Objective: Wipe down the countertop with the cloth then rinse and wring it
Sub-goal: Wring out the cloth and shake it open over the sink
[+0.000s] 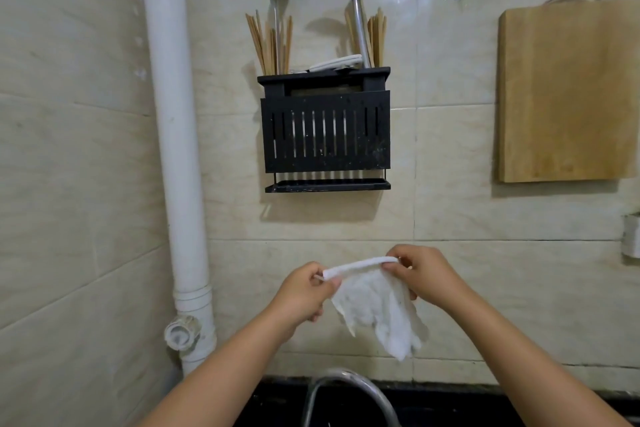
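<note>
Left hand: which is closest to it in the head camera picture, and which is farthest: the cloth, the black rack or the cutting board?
1. Cloth: pinched in the left hand.
2. Black rack: on the wall above.
3. Cutting board: hanging far right.
</note>
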`<state>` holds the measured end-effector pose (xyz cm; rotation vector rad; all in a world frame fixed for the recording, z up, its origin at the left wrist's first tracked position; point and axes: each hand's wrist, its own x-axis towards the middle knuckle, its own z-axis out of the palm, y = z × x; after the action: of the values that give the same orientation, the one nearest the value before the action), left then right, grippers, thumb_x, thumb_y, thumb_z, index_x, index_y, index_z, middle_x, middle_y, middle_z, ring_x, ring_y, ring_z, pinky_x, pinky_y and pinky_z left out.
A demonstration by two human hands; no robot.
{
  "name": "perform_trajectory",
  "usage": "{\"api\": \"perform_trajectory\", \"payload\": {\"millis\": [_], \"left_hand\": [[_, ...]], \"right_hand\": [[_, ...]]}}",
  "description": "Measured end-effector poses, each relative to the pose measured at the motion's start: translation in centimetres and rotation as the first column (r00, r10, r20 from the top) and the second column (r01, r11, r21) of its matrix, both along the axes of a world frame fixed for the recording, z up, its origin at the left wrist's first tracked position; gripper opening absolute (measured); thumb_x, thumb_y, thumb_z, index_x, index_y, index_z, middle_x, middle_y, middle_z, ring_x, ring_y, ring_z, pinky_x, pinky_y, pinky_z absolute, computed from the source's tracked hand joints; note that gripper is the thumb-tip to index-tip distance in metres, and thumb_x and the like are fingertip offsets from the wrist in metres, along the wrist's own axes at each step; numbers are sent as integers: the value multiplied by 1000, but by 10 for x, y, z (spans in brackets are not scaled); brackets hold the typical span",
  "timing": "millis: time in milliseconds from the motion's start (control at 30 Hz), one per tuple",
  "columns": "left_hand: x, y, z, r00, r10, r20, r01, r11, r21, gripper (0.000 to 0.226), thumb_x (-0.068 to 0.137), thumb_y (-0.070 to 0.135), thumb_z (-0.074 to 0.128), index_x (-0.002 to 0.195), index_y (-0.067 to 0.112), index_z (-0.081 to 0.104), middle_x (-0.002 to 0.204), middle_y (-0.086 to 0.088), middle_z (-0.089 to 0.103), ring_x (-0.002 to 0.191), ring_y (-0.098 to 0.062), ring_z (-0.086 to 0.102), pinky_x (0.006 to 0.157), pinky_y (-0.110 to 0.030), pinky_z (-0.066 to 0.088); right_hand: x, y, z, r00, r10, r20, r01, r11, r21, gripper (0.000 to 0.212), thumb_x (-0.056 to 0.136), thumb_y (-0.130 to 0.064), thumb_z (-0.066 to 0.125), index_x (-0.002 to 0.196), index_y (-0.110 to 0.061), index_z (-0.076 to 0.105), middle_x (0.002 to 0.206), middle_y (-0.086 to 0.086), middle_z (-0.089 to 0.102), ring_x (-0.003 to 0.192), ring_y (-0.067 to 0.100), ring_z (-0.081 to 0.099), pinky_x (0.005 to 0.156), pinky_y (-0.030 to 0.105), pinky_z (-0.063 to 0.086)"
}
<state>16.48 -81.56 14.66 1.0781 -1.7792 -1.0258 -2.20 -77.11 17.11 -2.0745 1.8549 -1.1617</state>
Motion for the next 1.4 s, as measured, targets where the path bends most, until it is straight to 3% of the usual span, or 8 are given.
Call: {"api": "perform_trajectory", "payload": {"millis": [167, 333, 567, 733, 967, 1167, 1267, 1400], "left_hand": [[-5, 14, -24, 933, -10, -359, 213, 822, 529, 33, 95, 42, 38, 113, 14, 43, 126, -20, 46, 42, -18, 63, 39, -22, 50], [-13, 21, -30, 845, -60, -532, 374, 776, 507, 42, 94, 38, 41, 129, 16, 37, 132, -18, 44, 64, -25, 70, 51, -28, 57], [-35, 27, -42, 993, -105, 61, 110, 990, -83, 22, 62, 36, 67, 79, 30, 54, 79, 10, 57, 77, -13, 56, 72, -23, 45], [-30, 16, -27, 990, -103, -95, 95, 992, -85, 21, 79, 12, 63, 62, 21, 56, 53, 11, 53, 52, -2, 48, 52, -16, 37], [-6, 15, 8, 866, -460, 198, 467, 884, 11, 21, 85, -1, 59, 73, 16, 61, 54, 15, 62, 54, 6, 55, 57, -10, 42], [14, 20, 20, 866, -473, 163, 467, 881, 76, 18, 86, -4, 53, 76, 10, 58, 65, 6, 62, 58, -2, 61, 56, -15, 50], [32, 15, 16, 883, -460, 90, 449, 886, 119, 12, 82, -1, 61, 75, 8, 57, 60, 7, 64, 57, -3, 62, 56, -16, 51], [49, 10, 3, 916, -395, -71, 401, 896, 190, 11, 67, 13, 58, 75, 6, 55, 58, 6, 66, 56, -5, 63, 54, -17, 52]], "right_hand": [[4, -3, -2, 985, 45, 167, -52, 998, 41, 20, 93, -12, 47, 76, -14, 56, 63, 0, 53, 36, 4, 53, 39, 13, 40], [0, 1, -15, 972, 69, 227, -83, 995, 56, 23, 92, -8, 49, 72, -18, 56, 62, 0, 55, 39, 4, 58, 44, 16, 47], [-4, 5, -27, 997, -35, 74, 33, 999, 35, 30, 88, -23, 57, 60, -17, 49, 46, -5, 46, 29, 2, 46, 40, 12, 34], [-16, 24, -28, 996, 63, 55, -71, 987, 144, 20, 77, -27, 72, 69, -23, 54, 66, -10, 53, 59, 1, 48, 50, 10, 36], [-1, 41, -88, 951, 171, 256, -236, 938, 252, 30, 79, -7, 64, 98, -28, 54, 93, -14, 61, 84, 0, 59, 68, 7, 46], [21, 45, -138, 729, 226, 646, -437, 880, 186, 12, 83, -13, 65, 95, -8, 64, 90, -1, 67, 78, 6, 63, 73, 16, 49], [26, 49, -148, 478, 141, 867, -450, 887, 104, 56, 39, -48, 87, 66, -6, 63, 60, -1, 65, 55, 9, 58, 51, 15, 46], [27, 59, -143, 282, 199, 938, -520, 854, -25, 56, 39, -53, 85, 66, -6, 71, 61, 4, 70, 53, 10, 65, 47, 18, 49]]}}
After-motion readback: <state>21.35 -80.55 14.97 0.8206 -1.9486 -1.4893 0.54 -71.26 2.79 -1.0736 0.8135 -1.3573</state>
